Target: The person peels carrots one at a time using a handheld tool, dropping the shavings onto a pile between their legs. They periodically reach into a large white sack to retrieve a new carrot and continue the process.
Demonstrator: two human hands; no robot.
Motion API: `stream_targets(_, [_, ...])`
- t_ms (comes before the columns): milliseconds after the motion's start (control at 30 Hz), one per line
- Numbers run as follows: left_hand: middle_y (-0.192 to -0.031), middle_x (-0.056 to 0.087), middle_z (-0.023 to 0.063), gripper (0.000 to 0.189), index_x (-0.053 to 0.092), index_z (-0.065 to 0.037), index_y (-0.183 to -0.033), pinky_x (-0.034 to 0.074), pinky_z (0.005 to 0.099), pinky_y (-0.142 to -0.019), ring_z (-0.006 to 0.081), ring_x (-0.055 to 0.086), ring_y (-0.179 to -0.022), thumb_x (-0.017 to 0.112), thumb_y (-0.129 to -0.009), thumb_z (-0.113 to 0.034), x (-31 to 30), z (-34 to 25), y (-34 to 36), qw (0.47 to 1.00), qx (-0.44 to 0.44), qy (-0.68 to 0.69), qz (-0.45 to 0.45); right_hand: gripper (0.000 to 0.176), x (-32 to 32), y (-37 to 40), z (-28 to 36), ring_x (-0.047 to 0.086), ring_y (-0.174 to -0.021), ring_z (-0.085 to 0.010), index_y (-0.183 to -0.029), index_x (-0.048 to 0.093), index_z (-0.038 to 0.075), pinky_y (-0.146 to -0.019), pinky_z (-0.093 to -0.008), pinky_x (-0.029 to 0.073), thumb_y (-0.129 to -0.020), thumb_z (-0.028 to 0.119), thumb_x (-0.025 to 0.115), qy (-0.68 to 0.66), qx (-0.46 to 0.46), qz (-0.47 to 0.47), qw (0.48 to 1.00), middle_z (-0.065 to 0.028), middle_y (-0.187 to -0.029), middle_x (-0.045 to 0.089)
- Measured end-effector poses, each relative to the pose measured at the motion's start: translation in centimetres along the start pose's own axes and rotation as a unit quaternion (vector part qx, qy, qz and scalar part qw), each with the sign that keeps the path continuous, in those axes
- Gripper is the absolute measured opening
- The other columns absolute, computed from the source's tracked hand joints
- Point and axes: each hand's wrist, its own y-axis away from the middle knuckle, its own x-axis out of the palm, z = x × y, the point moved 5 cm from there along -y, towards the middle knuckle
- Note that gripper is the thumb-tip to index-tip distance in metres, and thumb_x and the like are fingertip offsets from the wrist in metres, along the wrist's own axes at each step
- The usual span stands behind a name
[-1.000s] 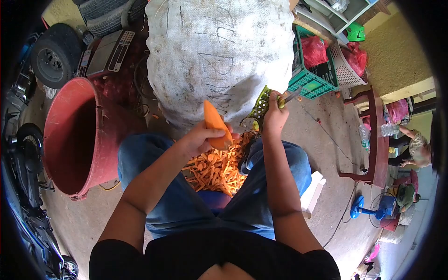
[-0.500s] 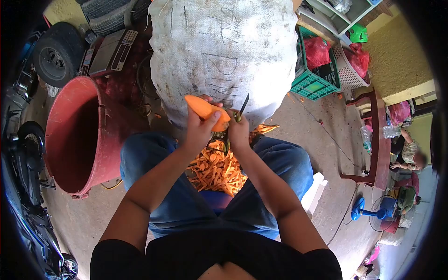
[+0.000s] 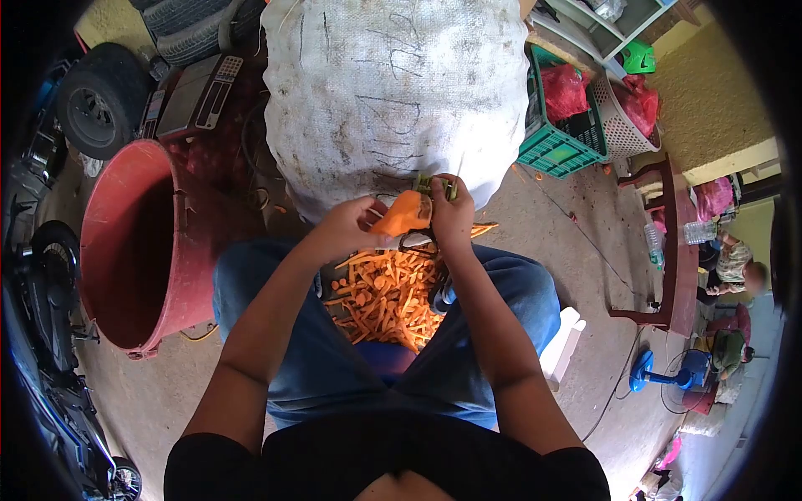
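Note:
A large peeled carrot (image 3: pixel 404 214) is tilted in front of the sack, its tapered end toward my left hand (image 3: pixel 344 227) and its brownish blunt end toward the right. My left hand's fingers curl around the carrot's lower left side. Close against the blunt end, my right hand (image 3: pixel 452 219) grips a green-handled knife (image 3: pixel 424 181); its blade is hard to make out now. Below both hands lies a heap of orange peelings and round cut pieces (image 3: pixel 388 296), between my knees, in a blue container (image 3: pixel 386 357).
A full white woven sack (image 3: pixel 388 92) stands directly ahead. On the left are a red tub (image 3: pixel 171 250), a scale (image 3: pixel 196 96), tyres (image 3: pixel 92 100) and a motorcycle. To the right are a green crate (image 3: pixel 561 138), a reddish wooden bench (image 3: pixel 678 250) and a blue fan (image 3: pixel 668 376). A person sits beyond.
The carrot has turned, its tip swinging down from upper left. My right hand has moved up and right, and the dark blade seen before no longer shows clearly. My left hand has shifted lower.

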Motion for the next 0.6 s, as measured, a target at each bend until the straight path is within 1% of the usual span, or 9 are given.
stream_targets(67, [-0.089, 0.054, 0.0067, 0.045, 0.045, 0.000, -0.105, 0.043, 0.0233, -0.070, 0.0114, 0.053, -0.077, 0.065, -0.066, -0.008, 1.7, 1.6, -0.3, 0.995, -0.070, 0.055, 0.035, 0.017, 0.4, 0.5, 0.8, 0.056, -0.060, -0.0301, -0.088, 0.053, 0.002, -0.055, -0.0337, 0.043, -0.077, 0.015, 0.052, 0.110, -0.077, 0.010, 0.991, -0.0183, -0.066, 0.056])
stream_targets(100, [-0.089, 0.054, 0.0064, 0.045, 0.044, 0.000, -0.107, 0.044, 0.0230, -0.065, 0.0108, 0.054, -0.073, 0.062, -0.066, -0.007, 2.1, 1.6, -0.5, 0.999, -0.018, 0.015, 0.028, 0.017, 0.4, 0.6, 1.3, 0.056, -0.060, -0.0301, -0.088, 0.053, 0.002, -0.055, -0.0337, 0.043, -0.077, 0.015, 0.052, 0.107, -0.078, 0.011, 0.991, -0.0183, -0.066, 0.056])
stream_targets(167, [-0.086, 0.054, 0.0062, 0.045, 0.044, 0.001, -0.106, 0.044, 0.0234, -0.062, 0.0106, 0.053, -0.070, 0.060, -0.066, -0.007, 1.9, 1.7, -0.7, 1.000, -0.024, -0.016, -0.008, 0.019, 0.3, 0.8, 3.0, 0.055, -0.060, -0.0343, -0.089, 0.053, 0.006, -0.054, -0.0384, 0.043, -0.073, 0.017, 0.054, 0.262, -0.139, 0.073, 0.952, -0.0182, -0.063, 0.055])
stream_targets(200, [-0.083, 0.055, 0.0060, 0.044, 0.044, 0.002, -0.106, 0.044, 0.0237, -0.059, 0.0104, 0.053, -0.068, 0.058, -0.065, -0.007, 1.6, 1.7, -0.7, 0.998, -0.030, -0.046, -0.039, 0.019, -0.3, 0.7, 3.4, 0.055, -0.060, -0.0343, -0.089, 0.053, 0.006, -0.054, -0.0384, 0.043, -0.073, 0.017, 0.054, 0.261, -0.139, 0.076, 0.952, -0.0182, -0.063, 0.055])
stream_targets(300, [-0.073, 0.055, 0.0044, 0.040, 0.046, 0.002, -0.102, 0.042, 0.0229, -0.050, 0.0085, 0.051, -0.056, 0.058, -0.064, -0.007, 0.6, 1.5, -0.9, 0.989, -0.037, -0.133, -0.050, 0.024, -0.2, 1.3, 4.0, 0.055, -0.054, -0.0312, -0.088, 0.050, 0.010, -0.049, -0.0396, 0.043, -0.068, 0.021, 0.056, 0.370, -0.251, 0.216, 0.868, -0.0130, -0.056, 0.054])
stream_targets(333, [-0.073, 0.055, 0.0044, 0.040, 0.046, 0.002, -0.102, 0.042, 0.0229, -0.050, 0.0085, 0.051, -0.056, 0.058, -0.064, -0.007, 0.6, 1.3, -0.9, 0.989, -0.036, -0.134, -0.050, 0.024, -0.2, 1.4, 4.0, 0.055, -0.054, -0.0312, -0.088, 0.050, 0.010, -0.049, -0.0396, 0.043, -0.068, 0.021, 0.056, 0.370, -0.252, 0.216, 0.868, -0.0130, -0.056, 0.054])
stream_targets(400, [-0.064, 0.053, 0.0032, 0.035, 0.049, 0.002, -0.097, 0.039, 0.0215, -0.044, 0.0072, 0.047, -0.048, 0.058, -0.065, -0.007, 0.8, 1.4, -0.8, 0.992, -0.098, -0.069, -0.038, 0.024, 0.3, 1.7, 3.2, 0.055, -0.056, -0.0307, -0.086, 0.052, 0.010, -0.051, -0.0385, 0.043, -0.064, 0.014, 0.059, 0.434, -0.246, 0.253, 0.829, -0.0132, -0.057, 0.054])
stream_targets(500, [-0.062, 0.052, 0.0024, 0.031, 0.051, 0.002, -0.094, 0.036, 0.0196, -0.040, 0.0058, 0.044, -0.043, 0.059, -0.065, -0.007, 1.1, 1.5, -0.6, 0.993, -0.105, -0.022, -0.042, 0.022, 0.5, 1.9, 3.0, 0.055, -0.054, -0.0300, -0.084, 0.052, 0.010, -0.050, -0.0388, 0.043, -0.063, 0.014, 0.057, 0.459, -0.245, 0.251, 0.816, -0.0123, -0.056, 0.053])
stream_targets(600, [-0.068, 0.055, 0.0047, 0.032, 0.051, 0.002, -0.094, 0.041, 0.0226, -0.048, 0.0101, 0.050, -0.051, 0.060, -0.066, -0.008, 0.9, 2.6, -1.1, 0.990, -0.074, -0.104, -0.059, 0.021, 0.4, 1.9, 3.4, 0.055, -0.055, -0.0304, -0.084, 0.051, 0.009, -0.050, -0.0394, 0.044, -0.063, 0.012, 0.055, 0.477, -0.240, 0.243, 0.810, -0.0125, -0.057, 0.054])
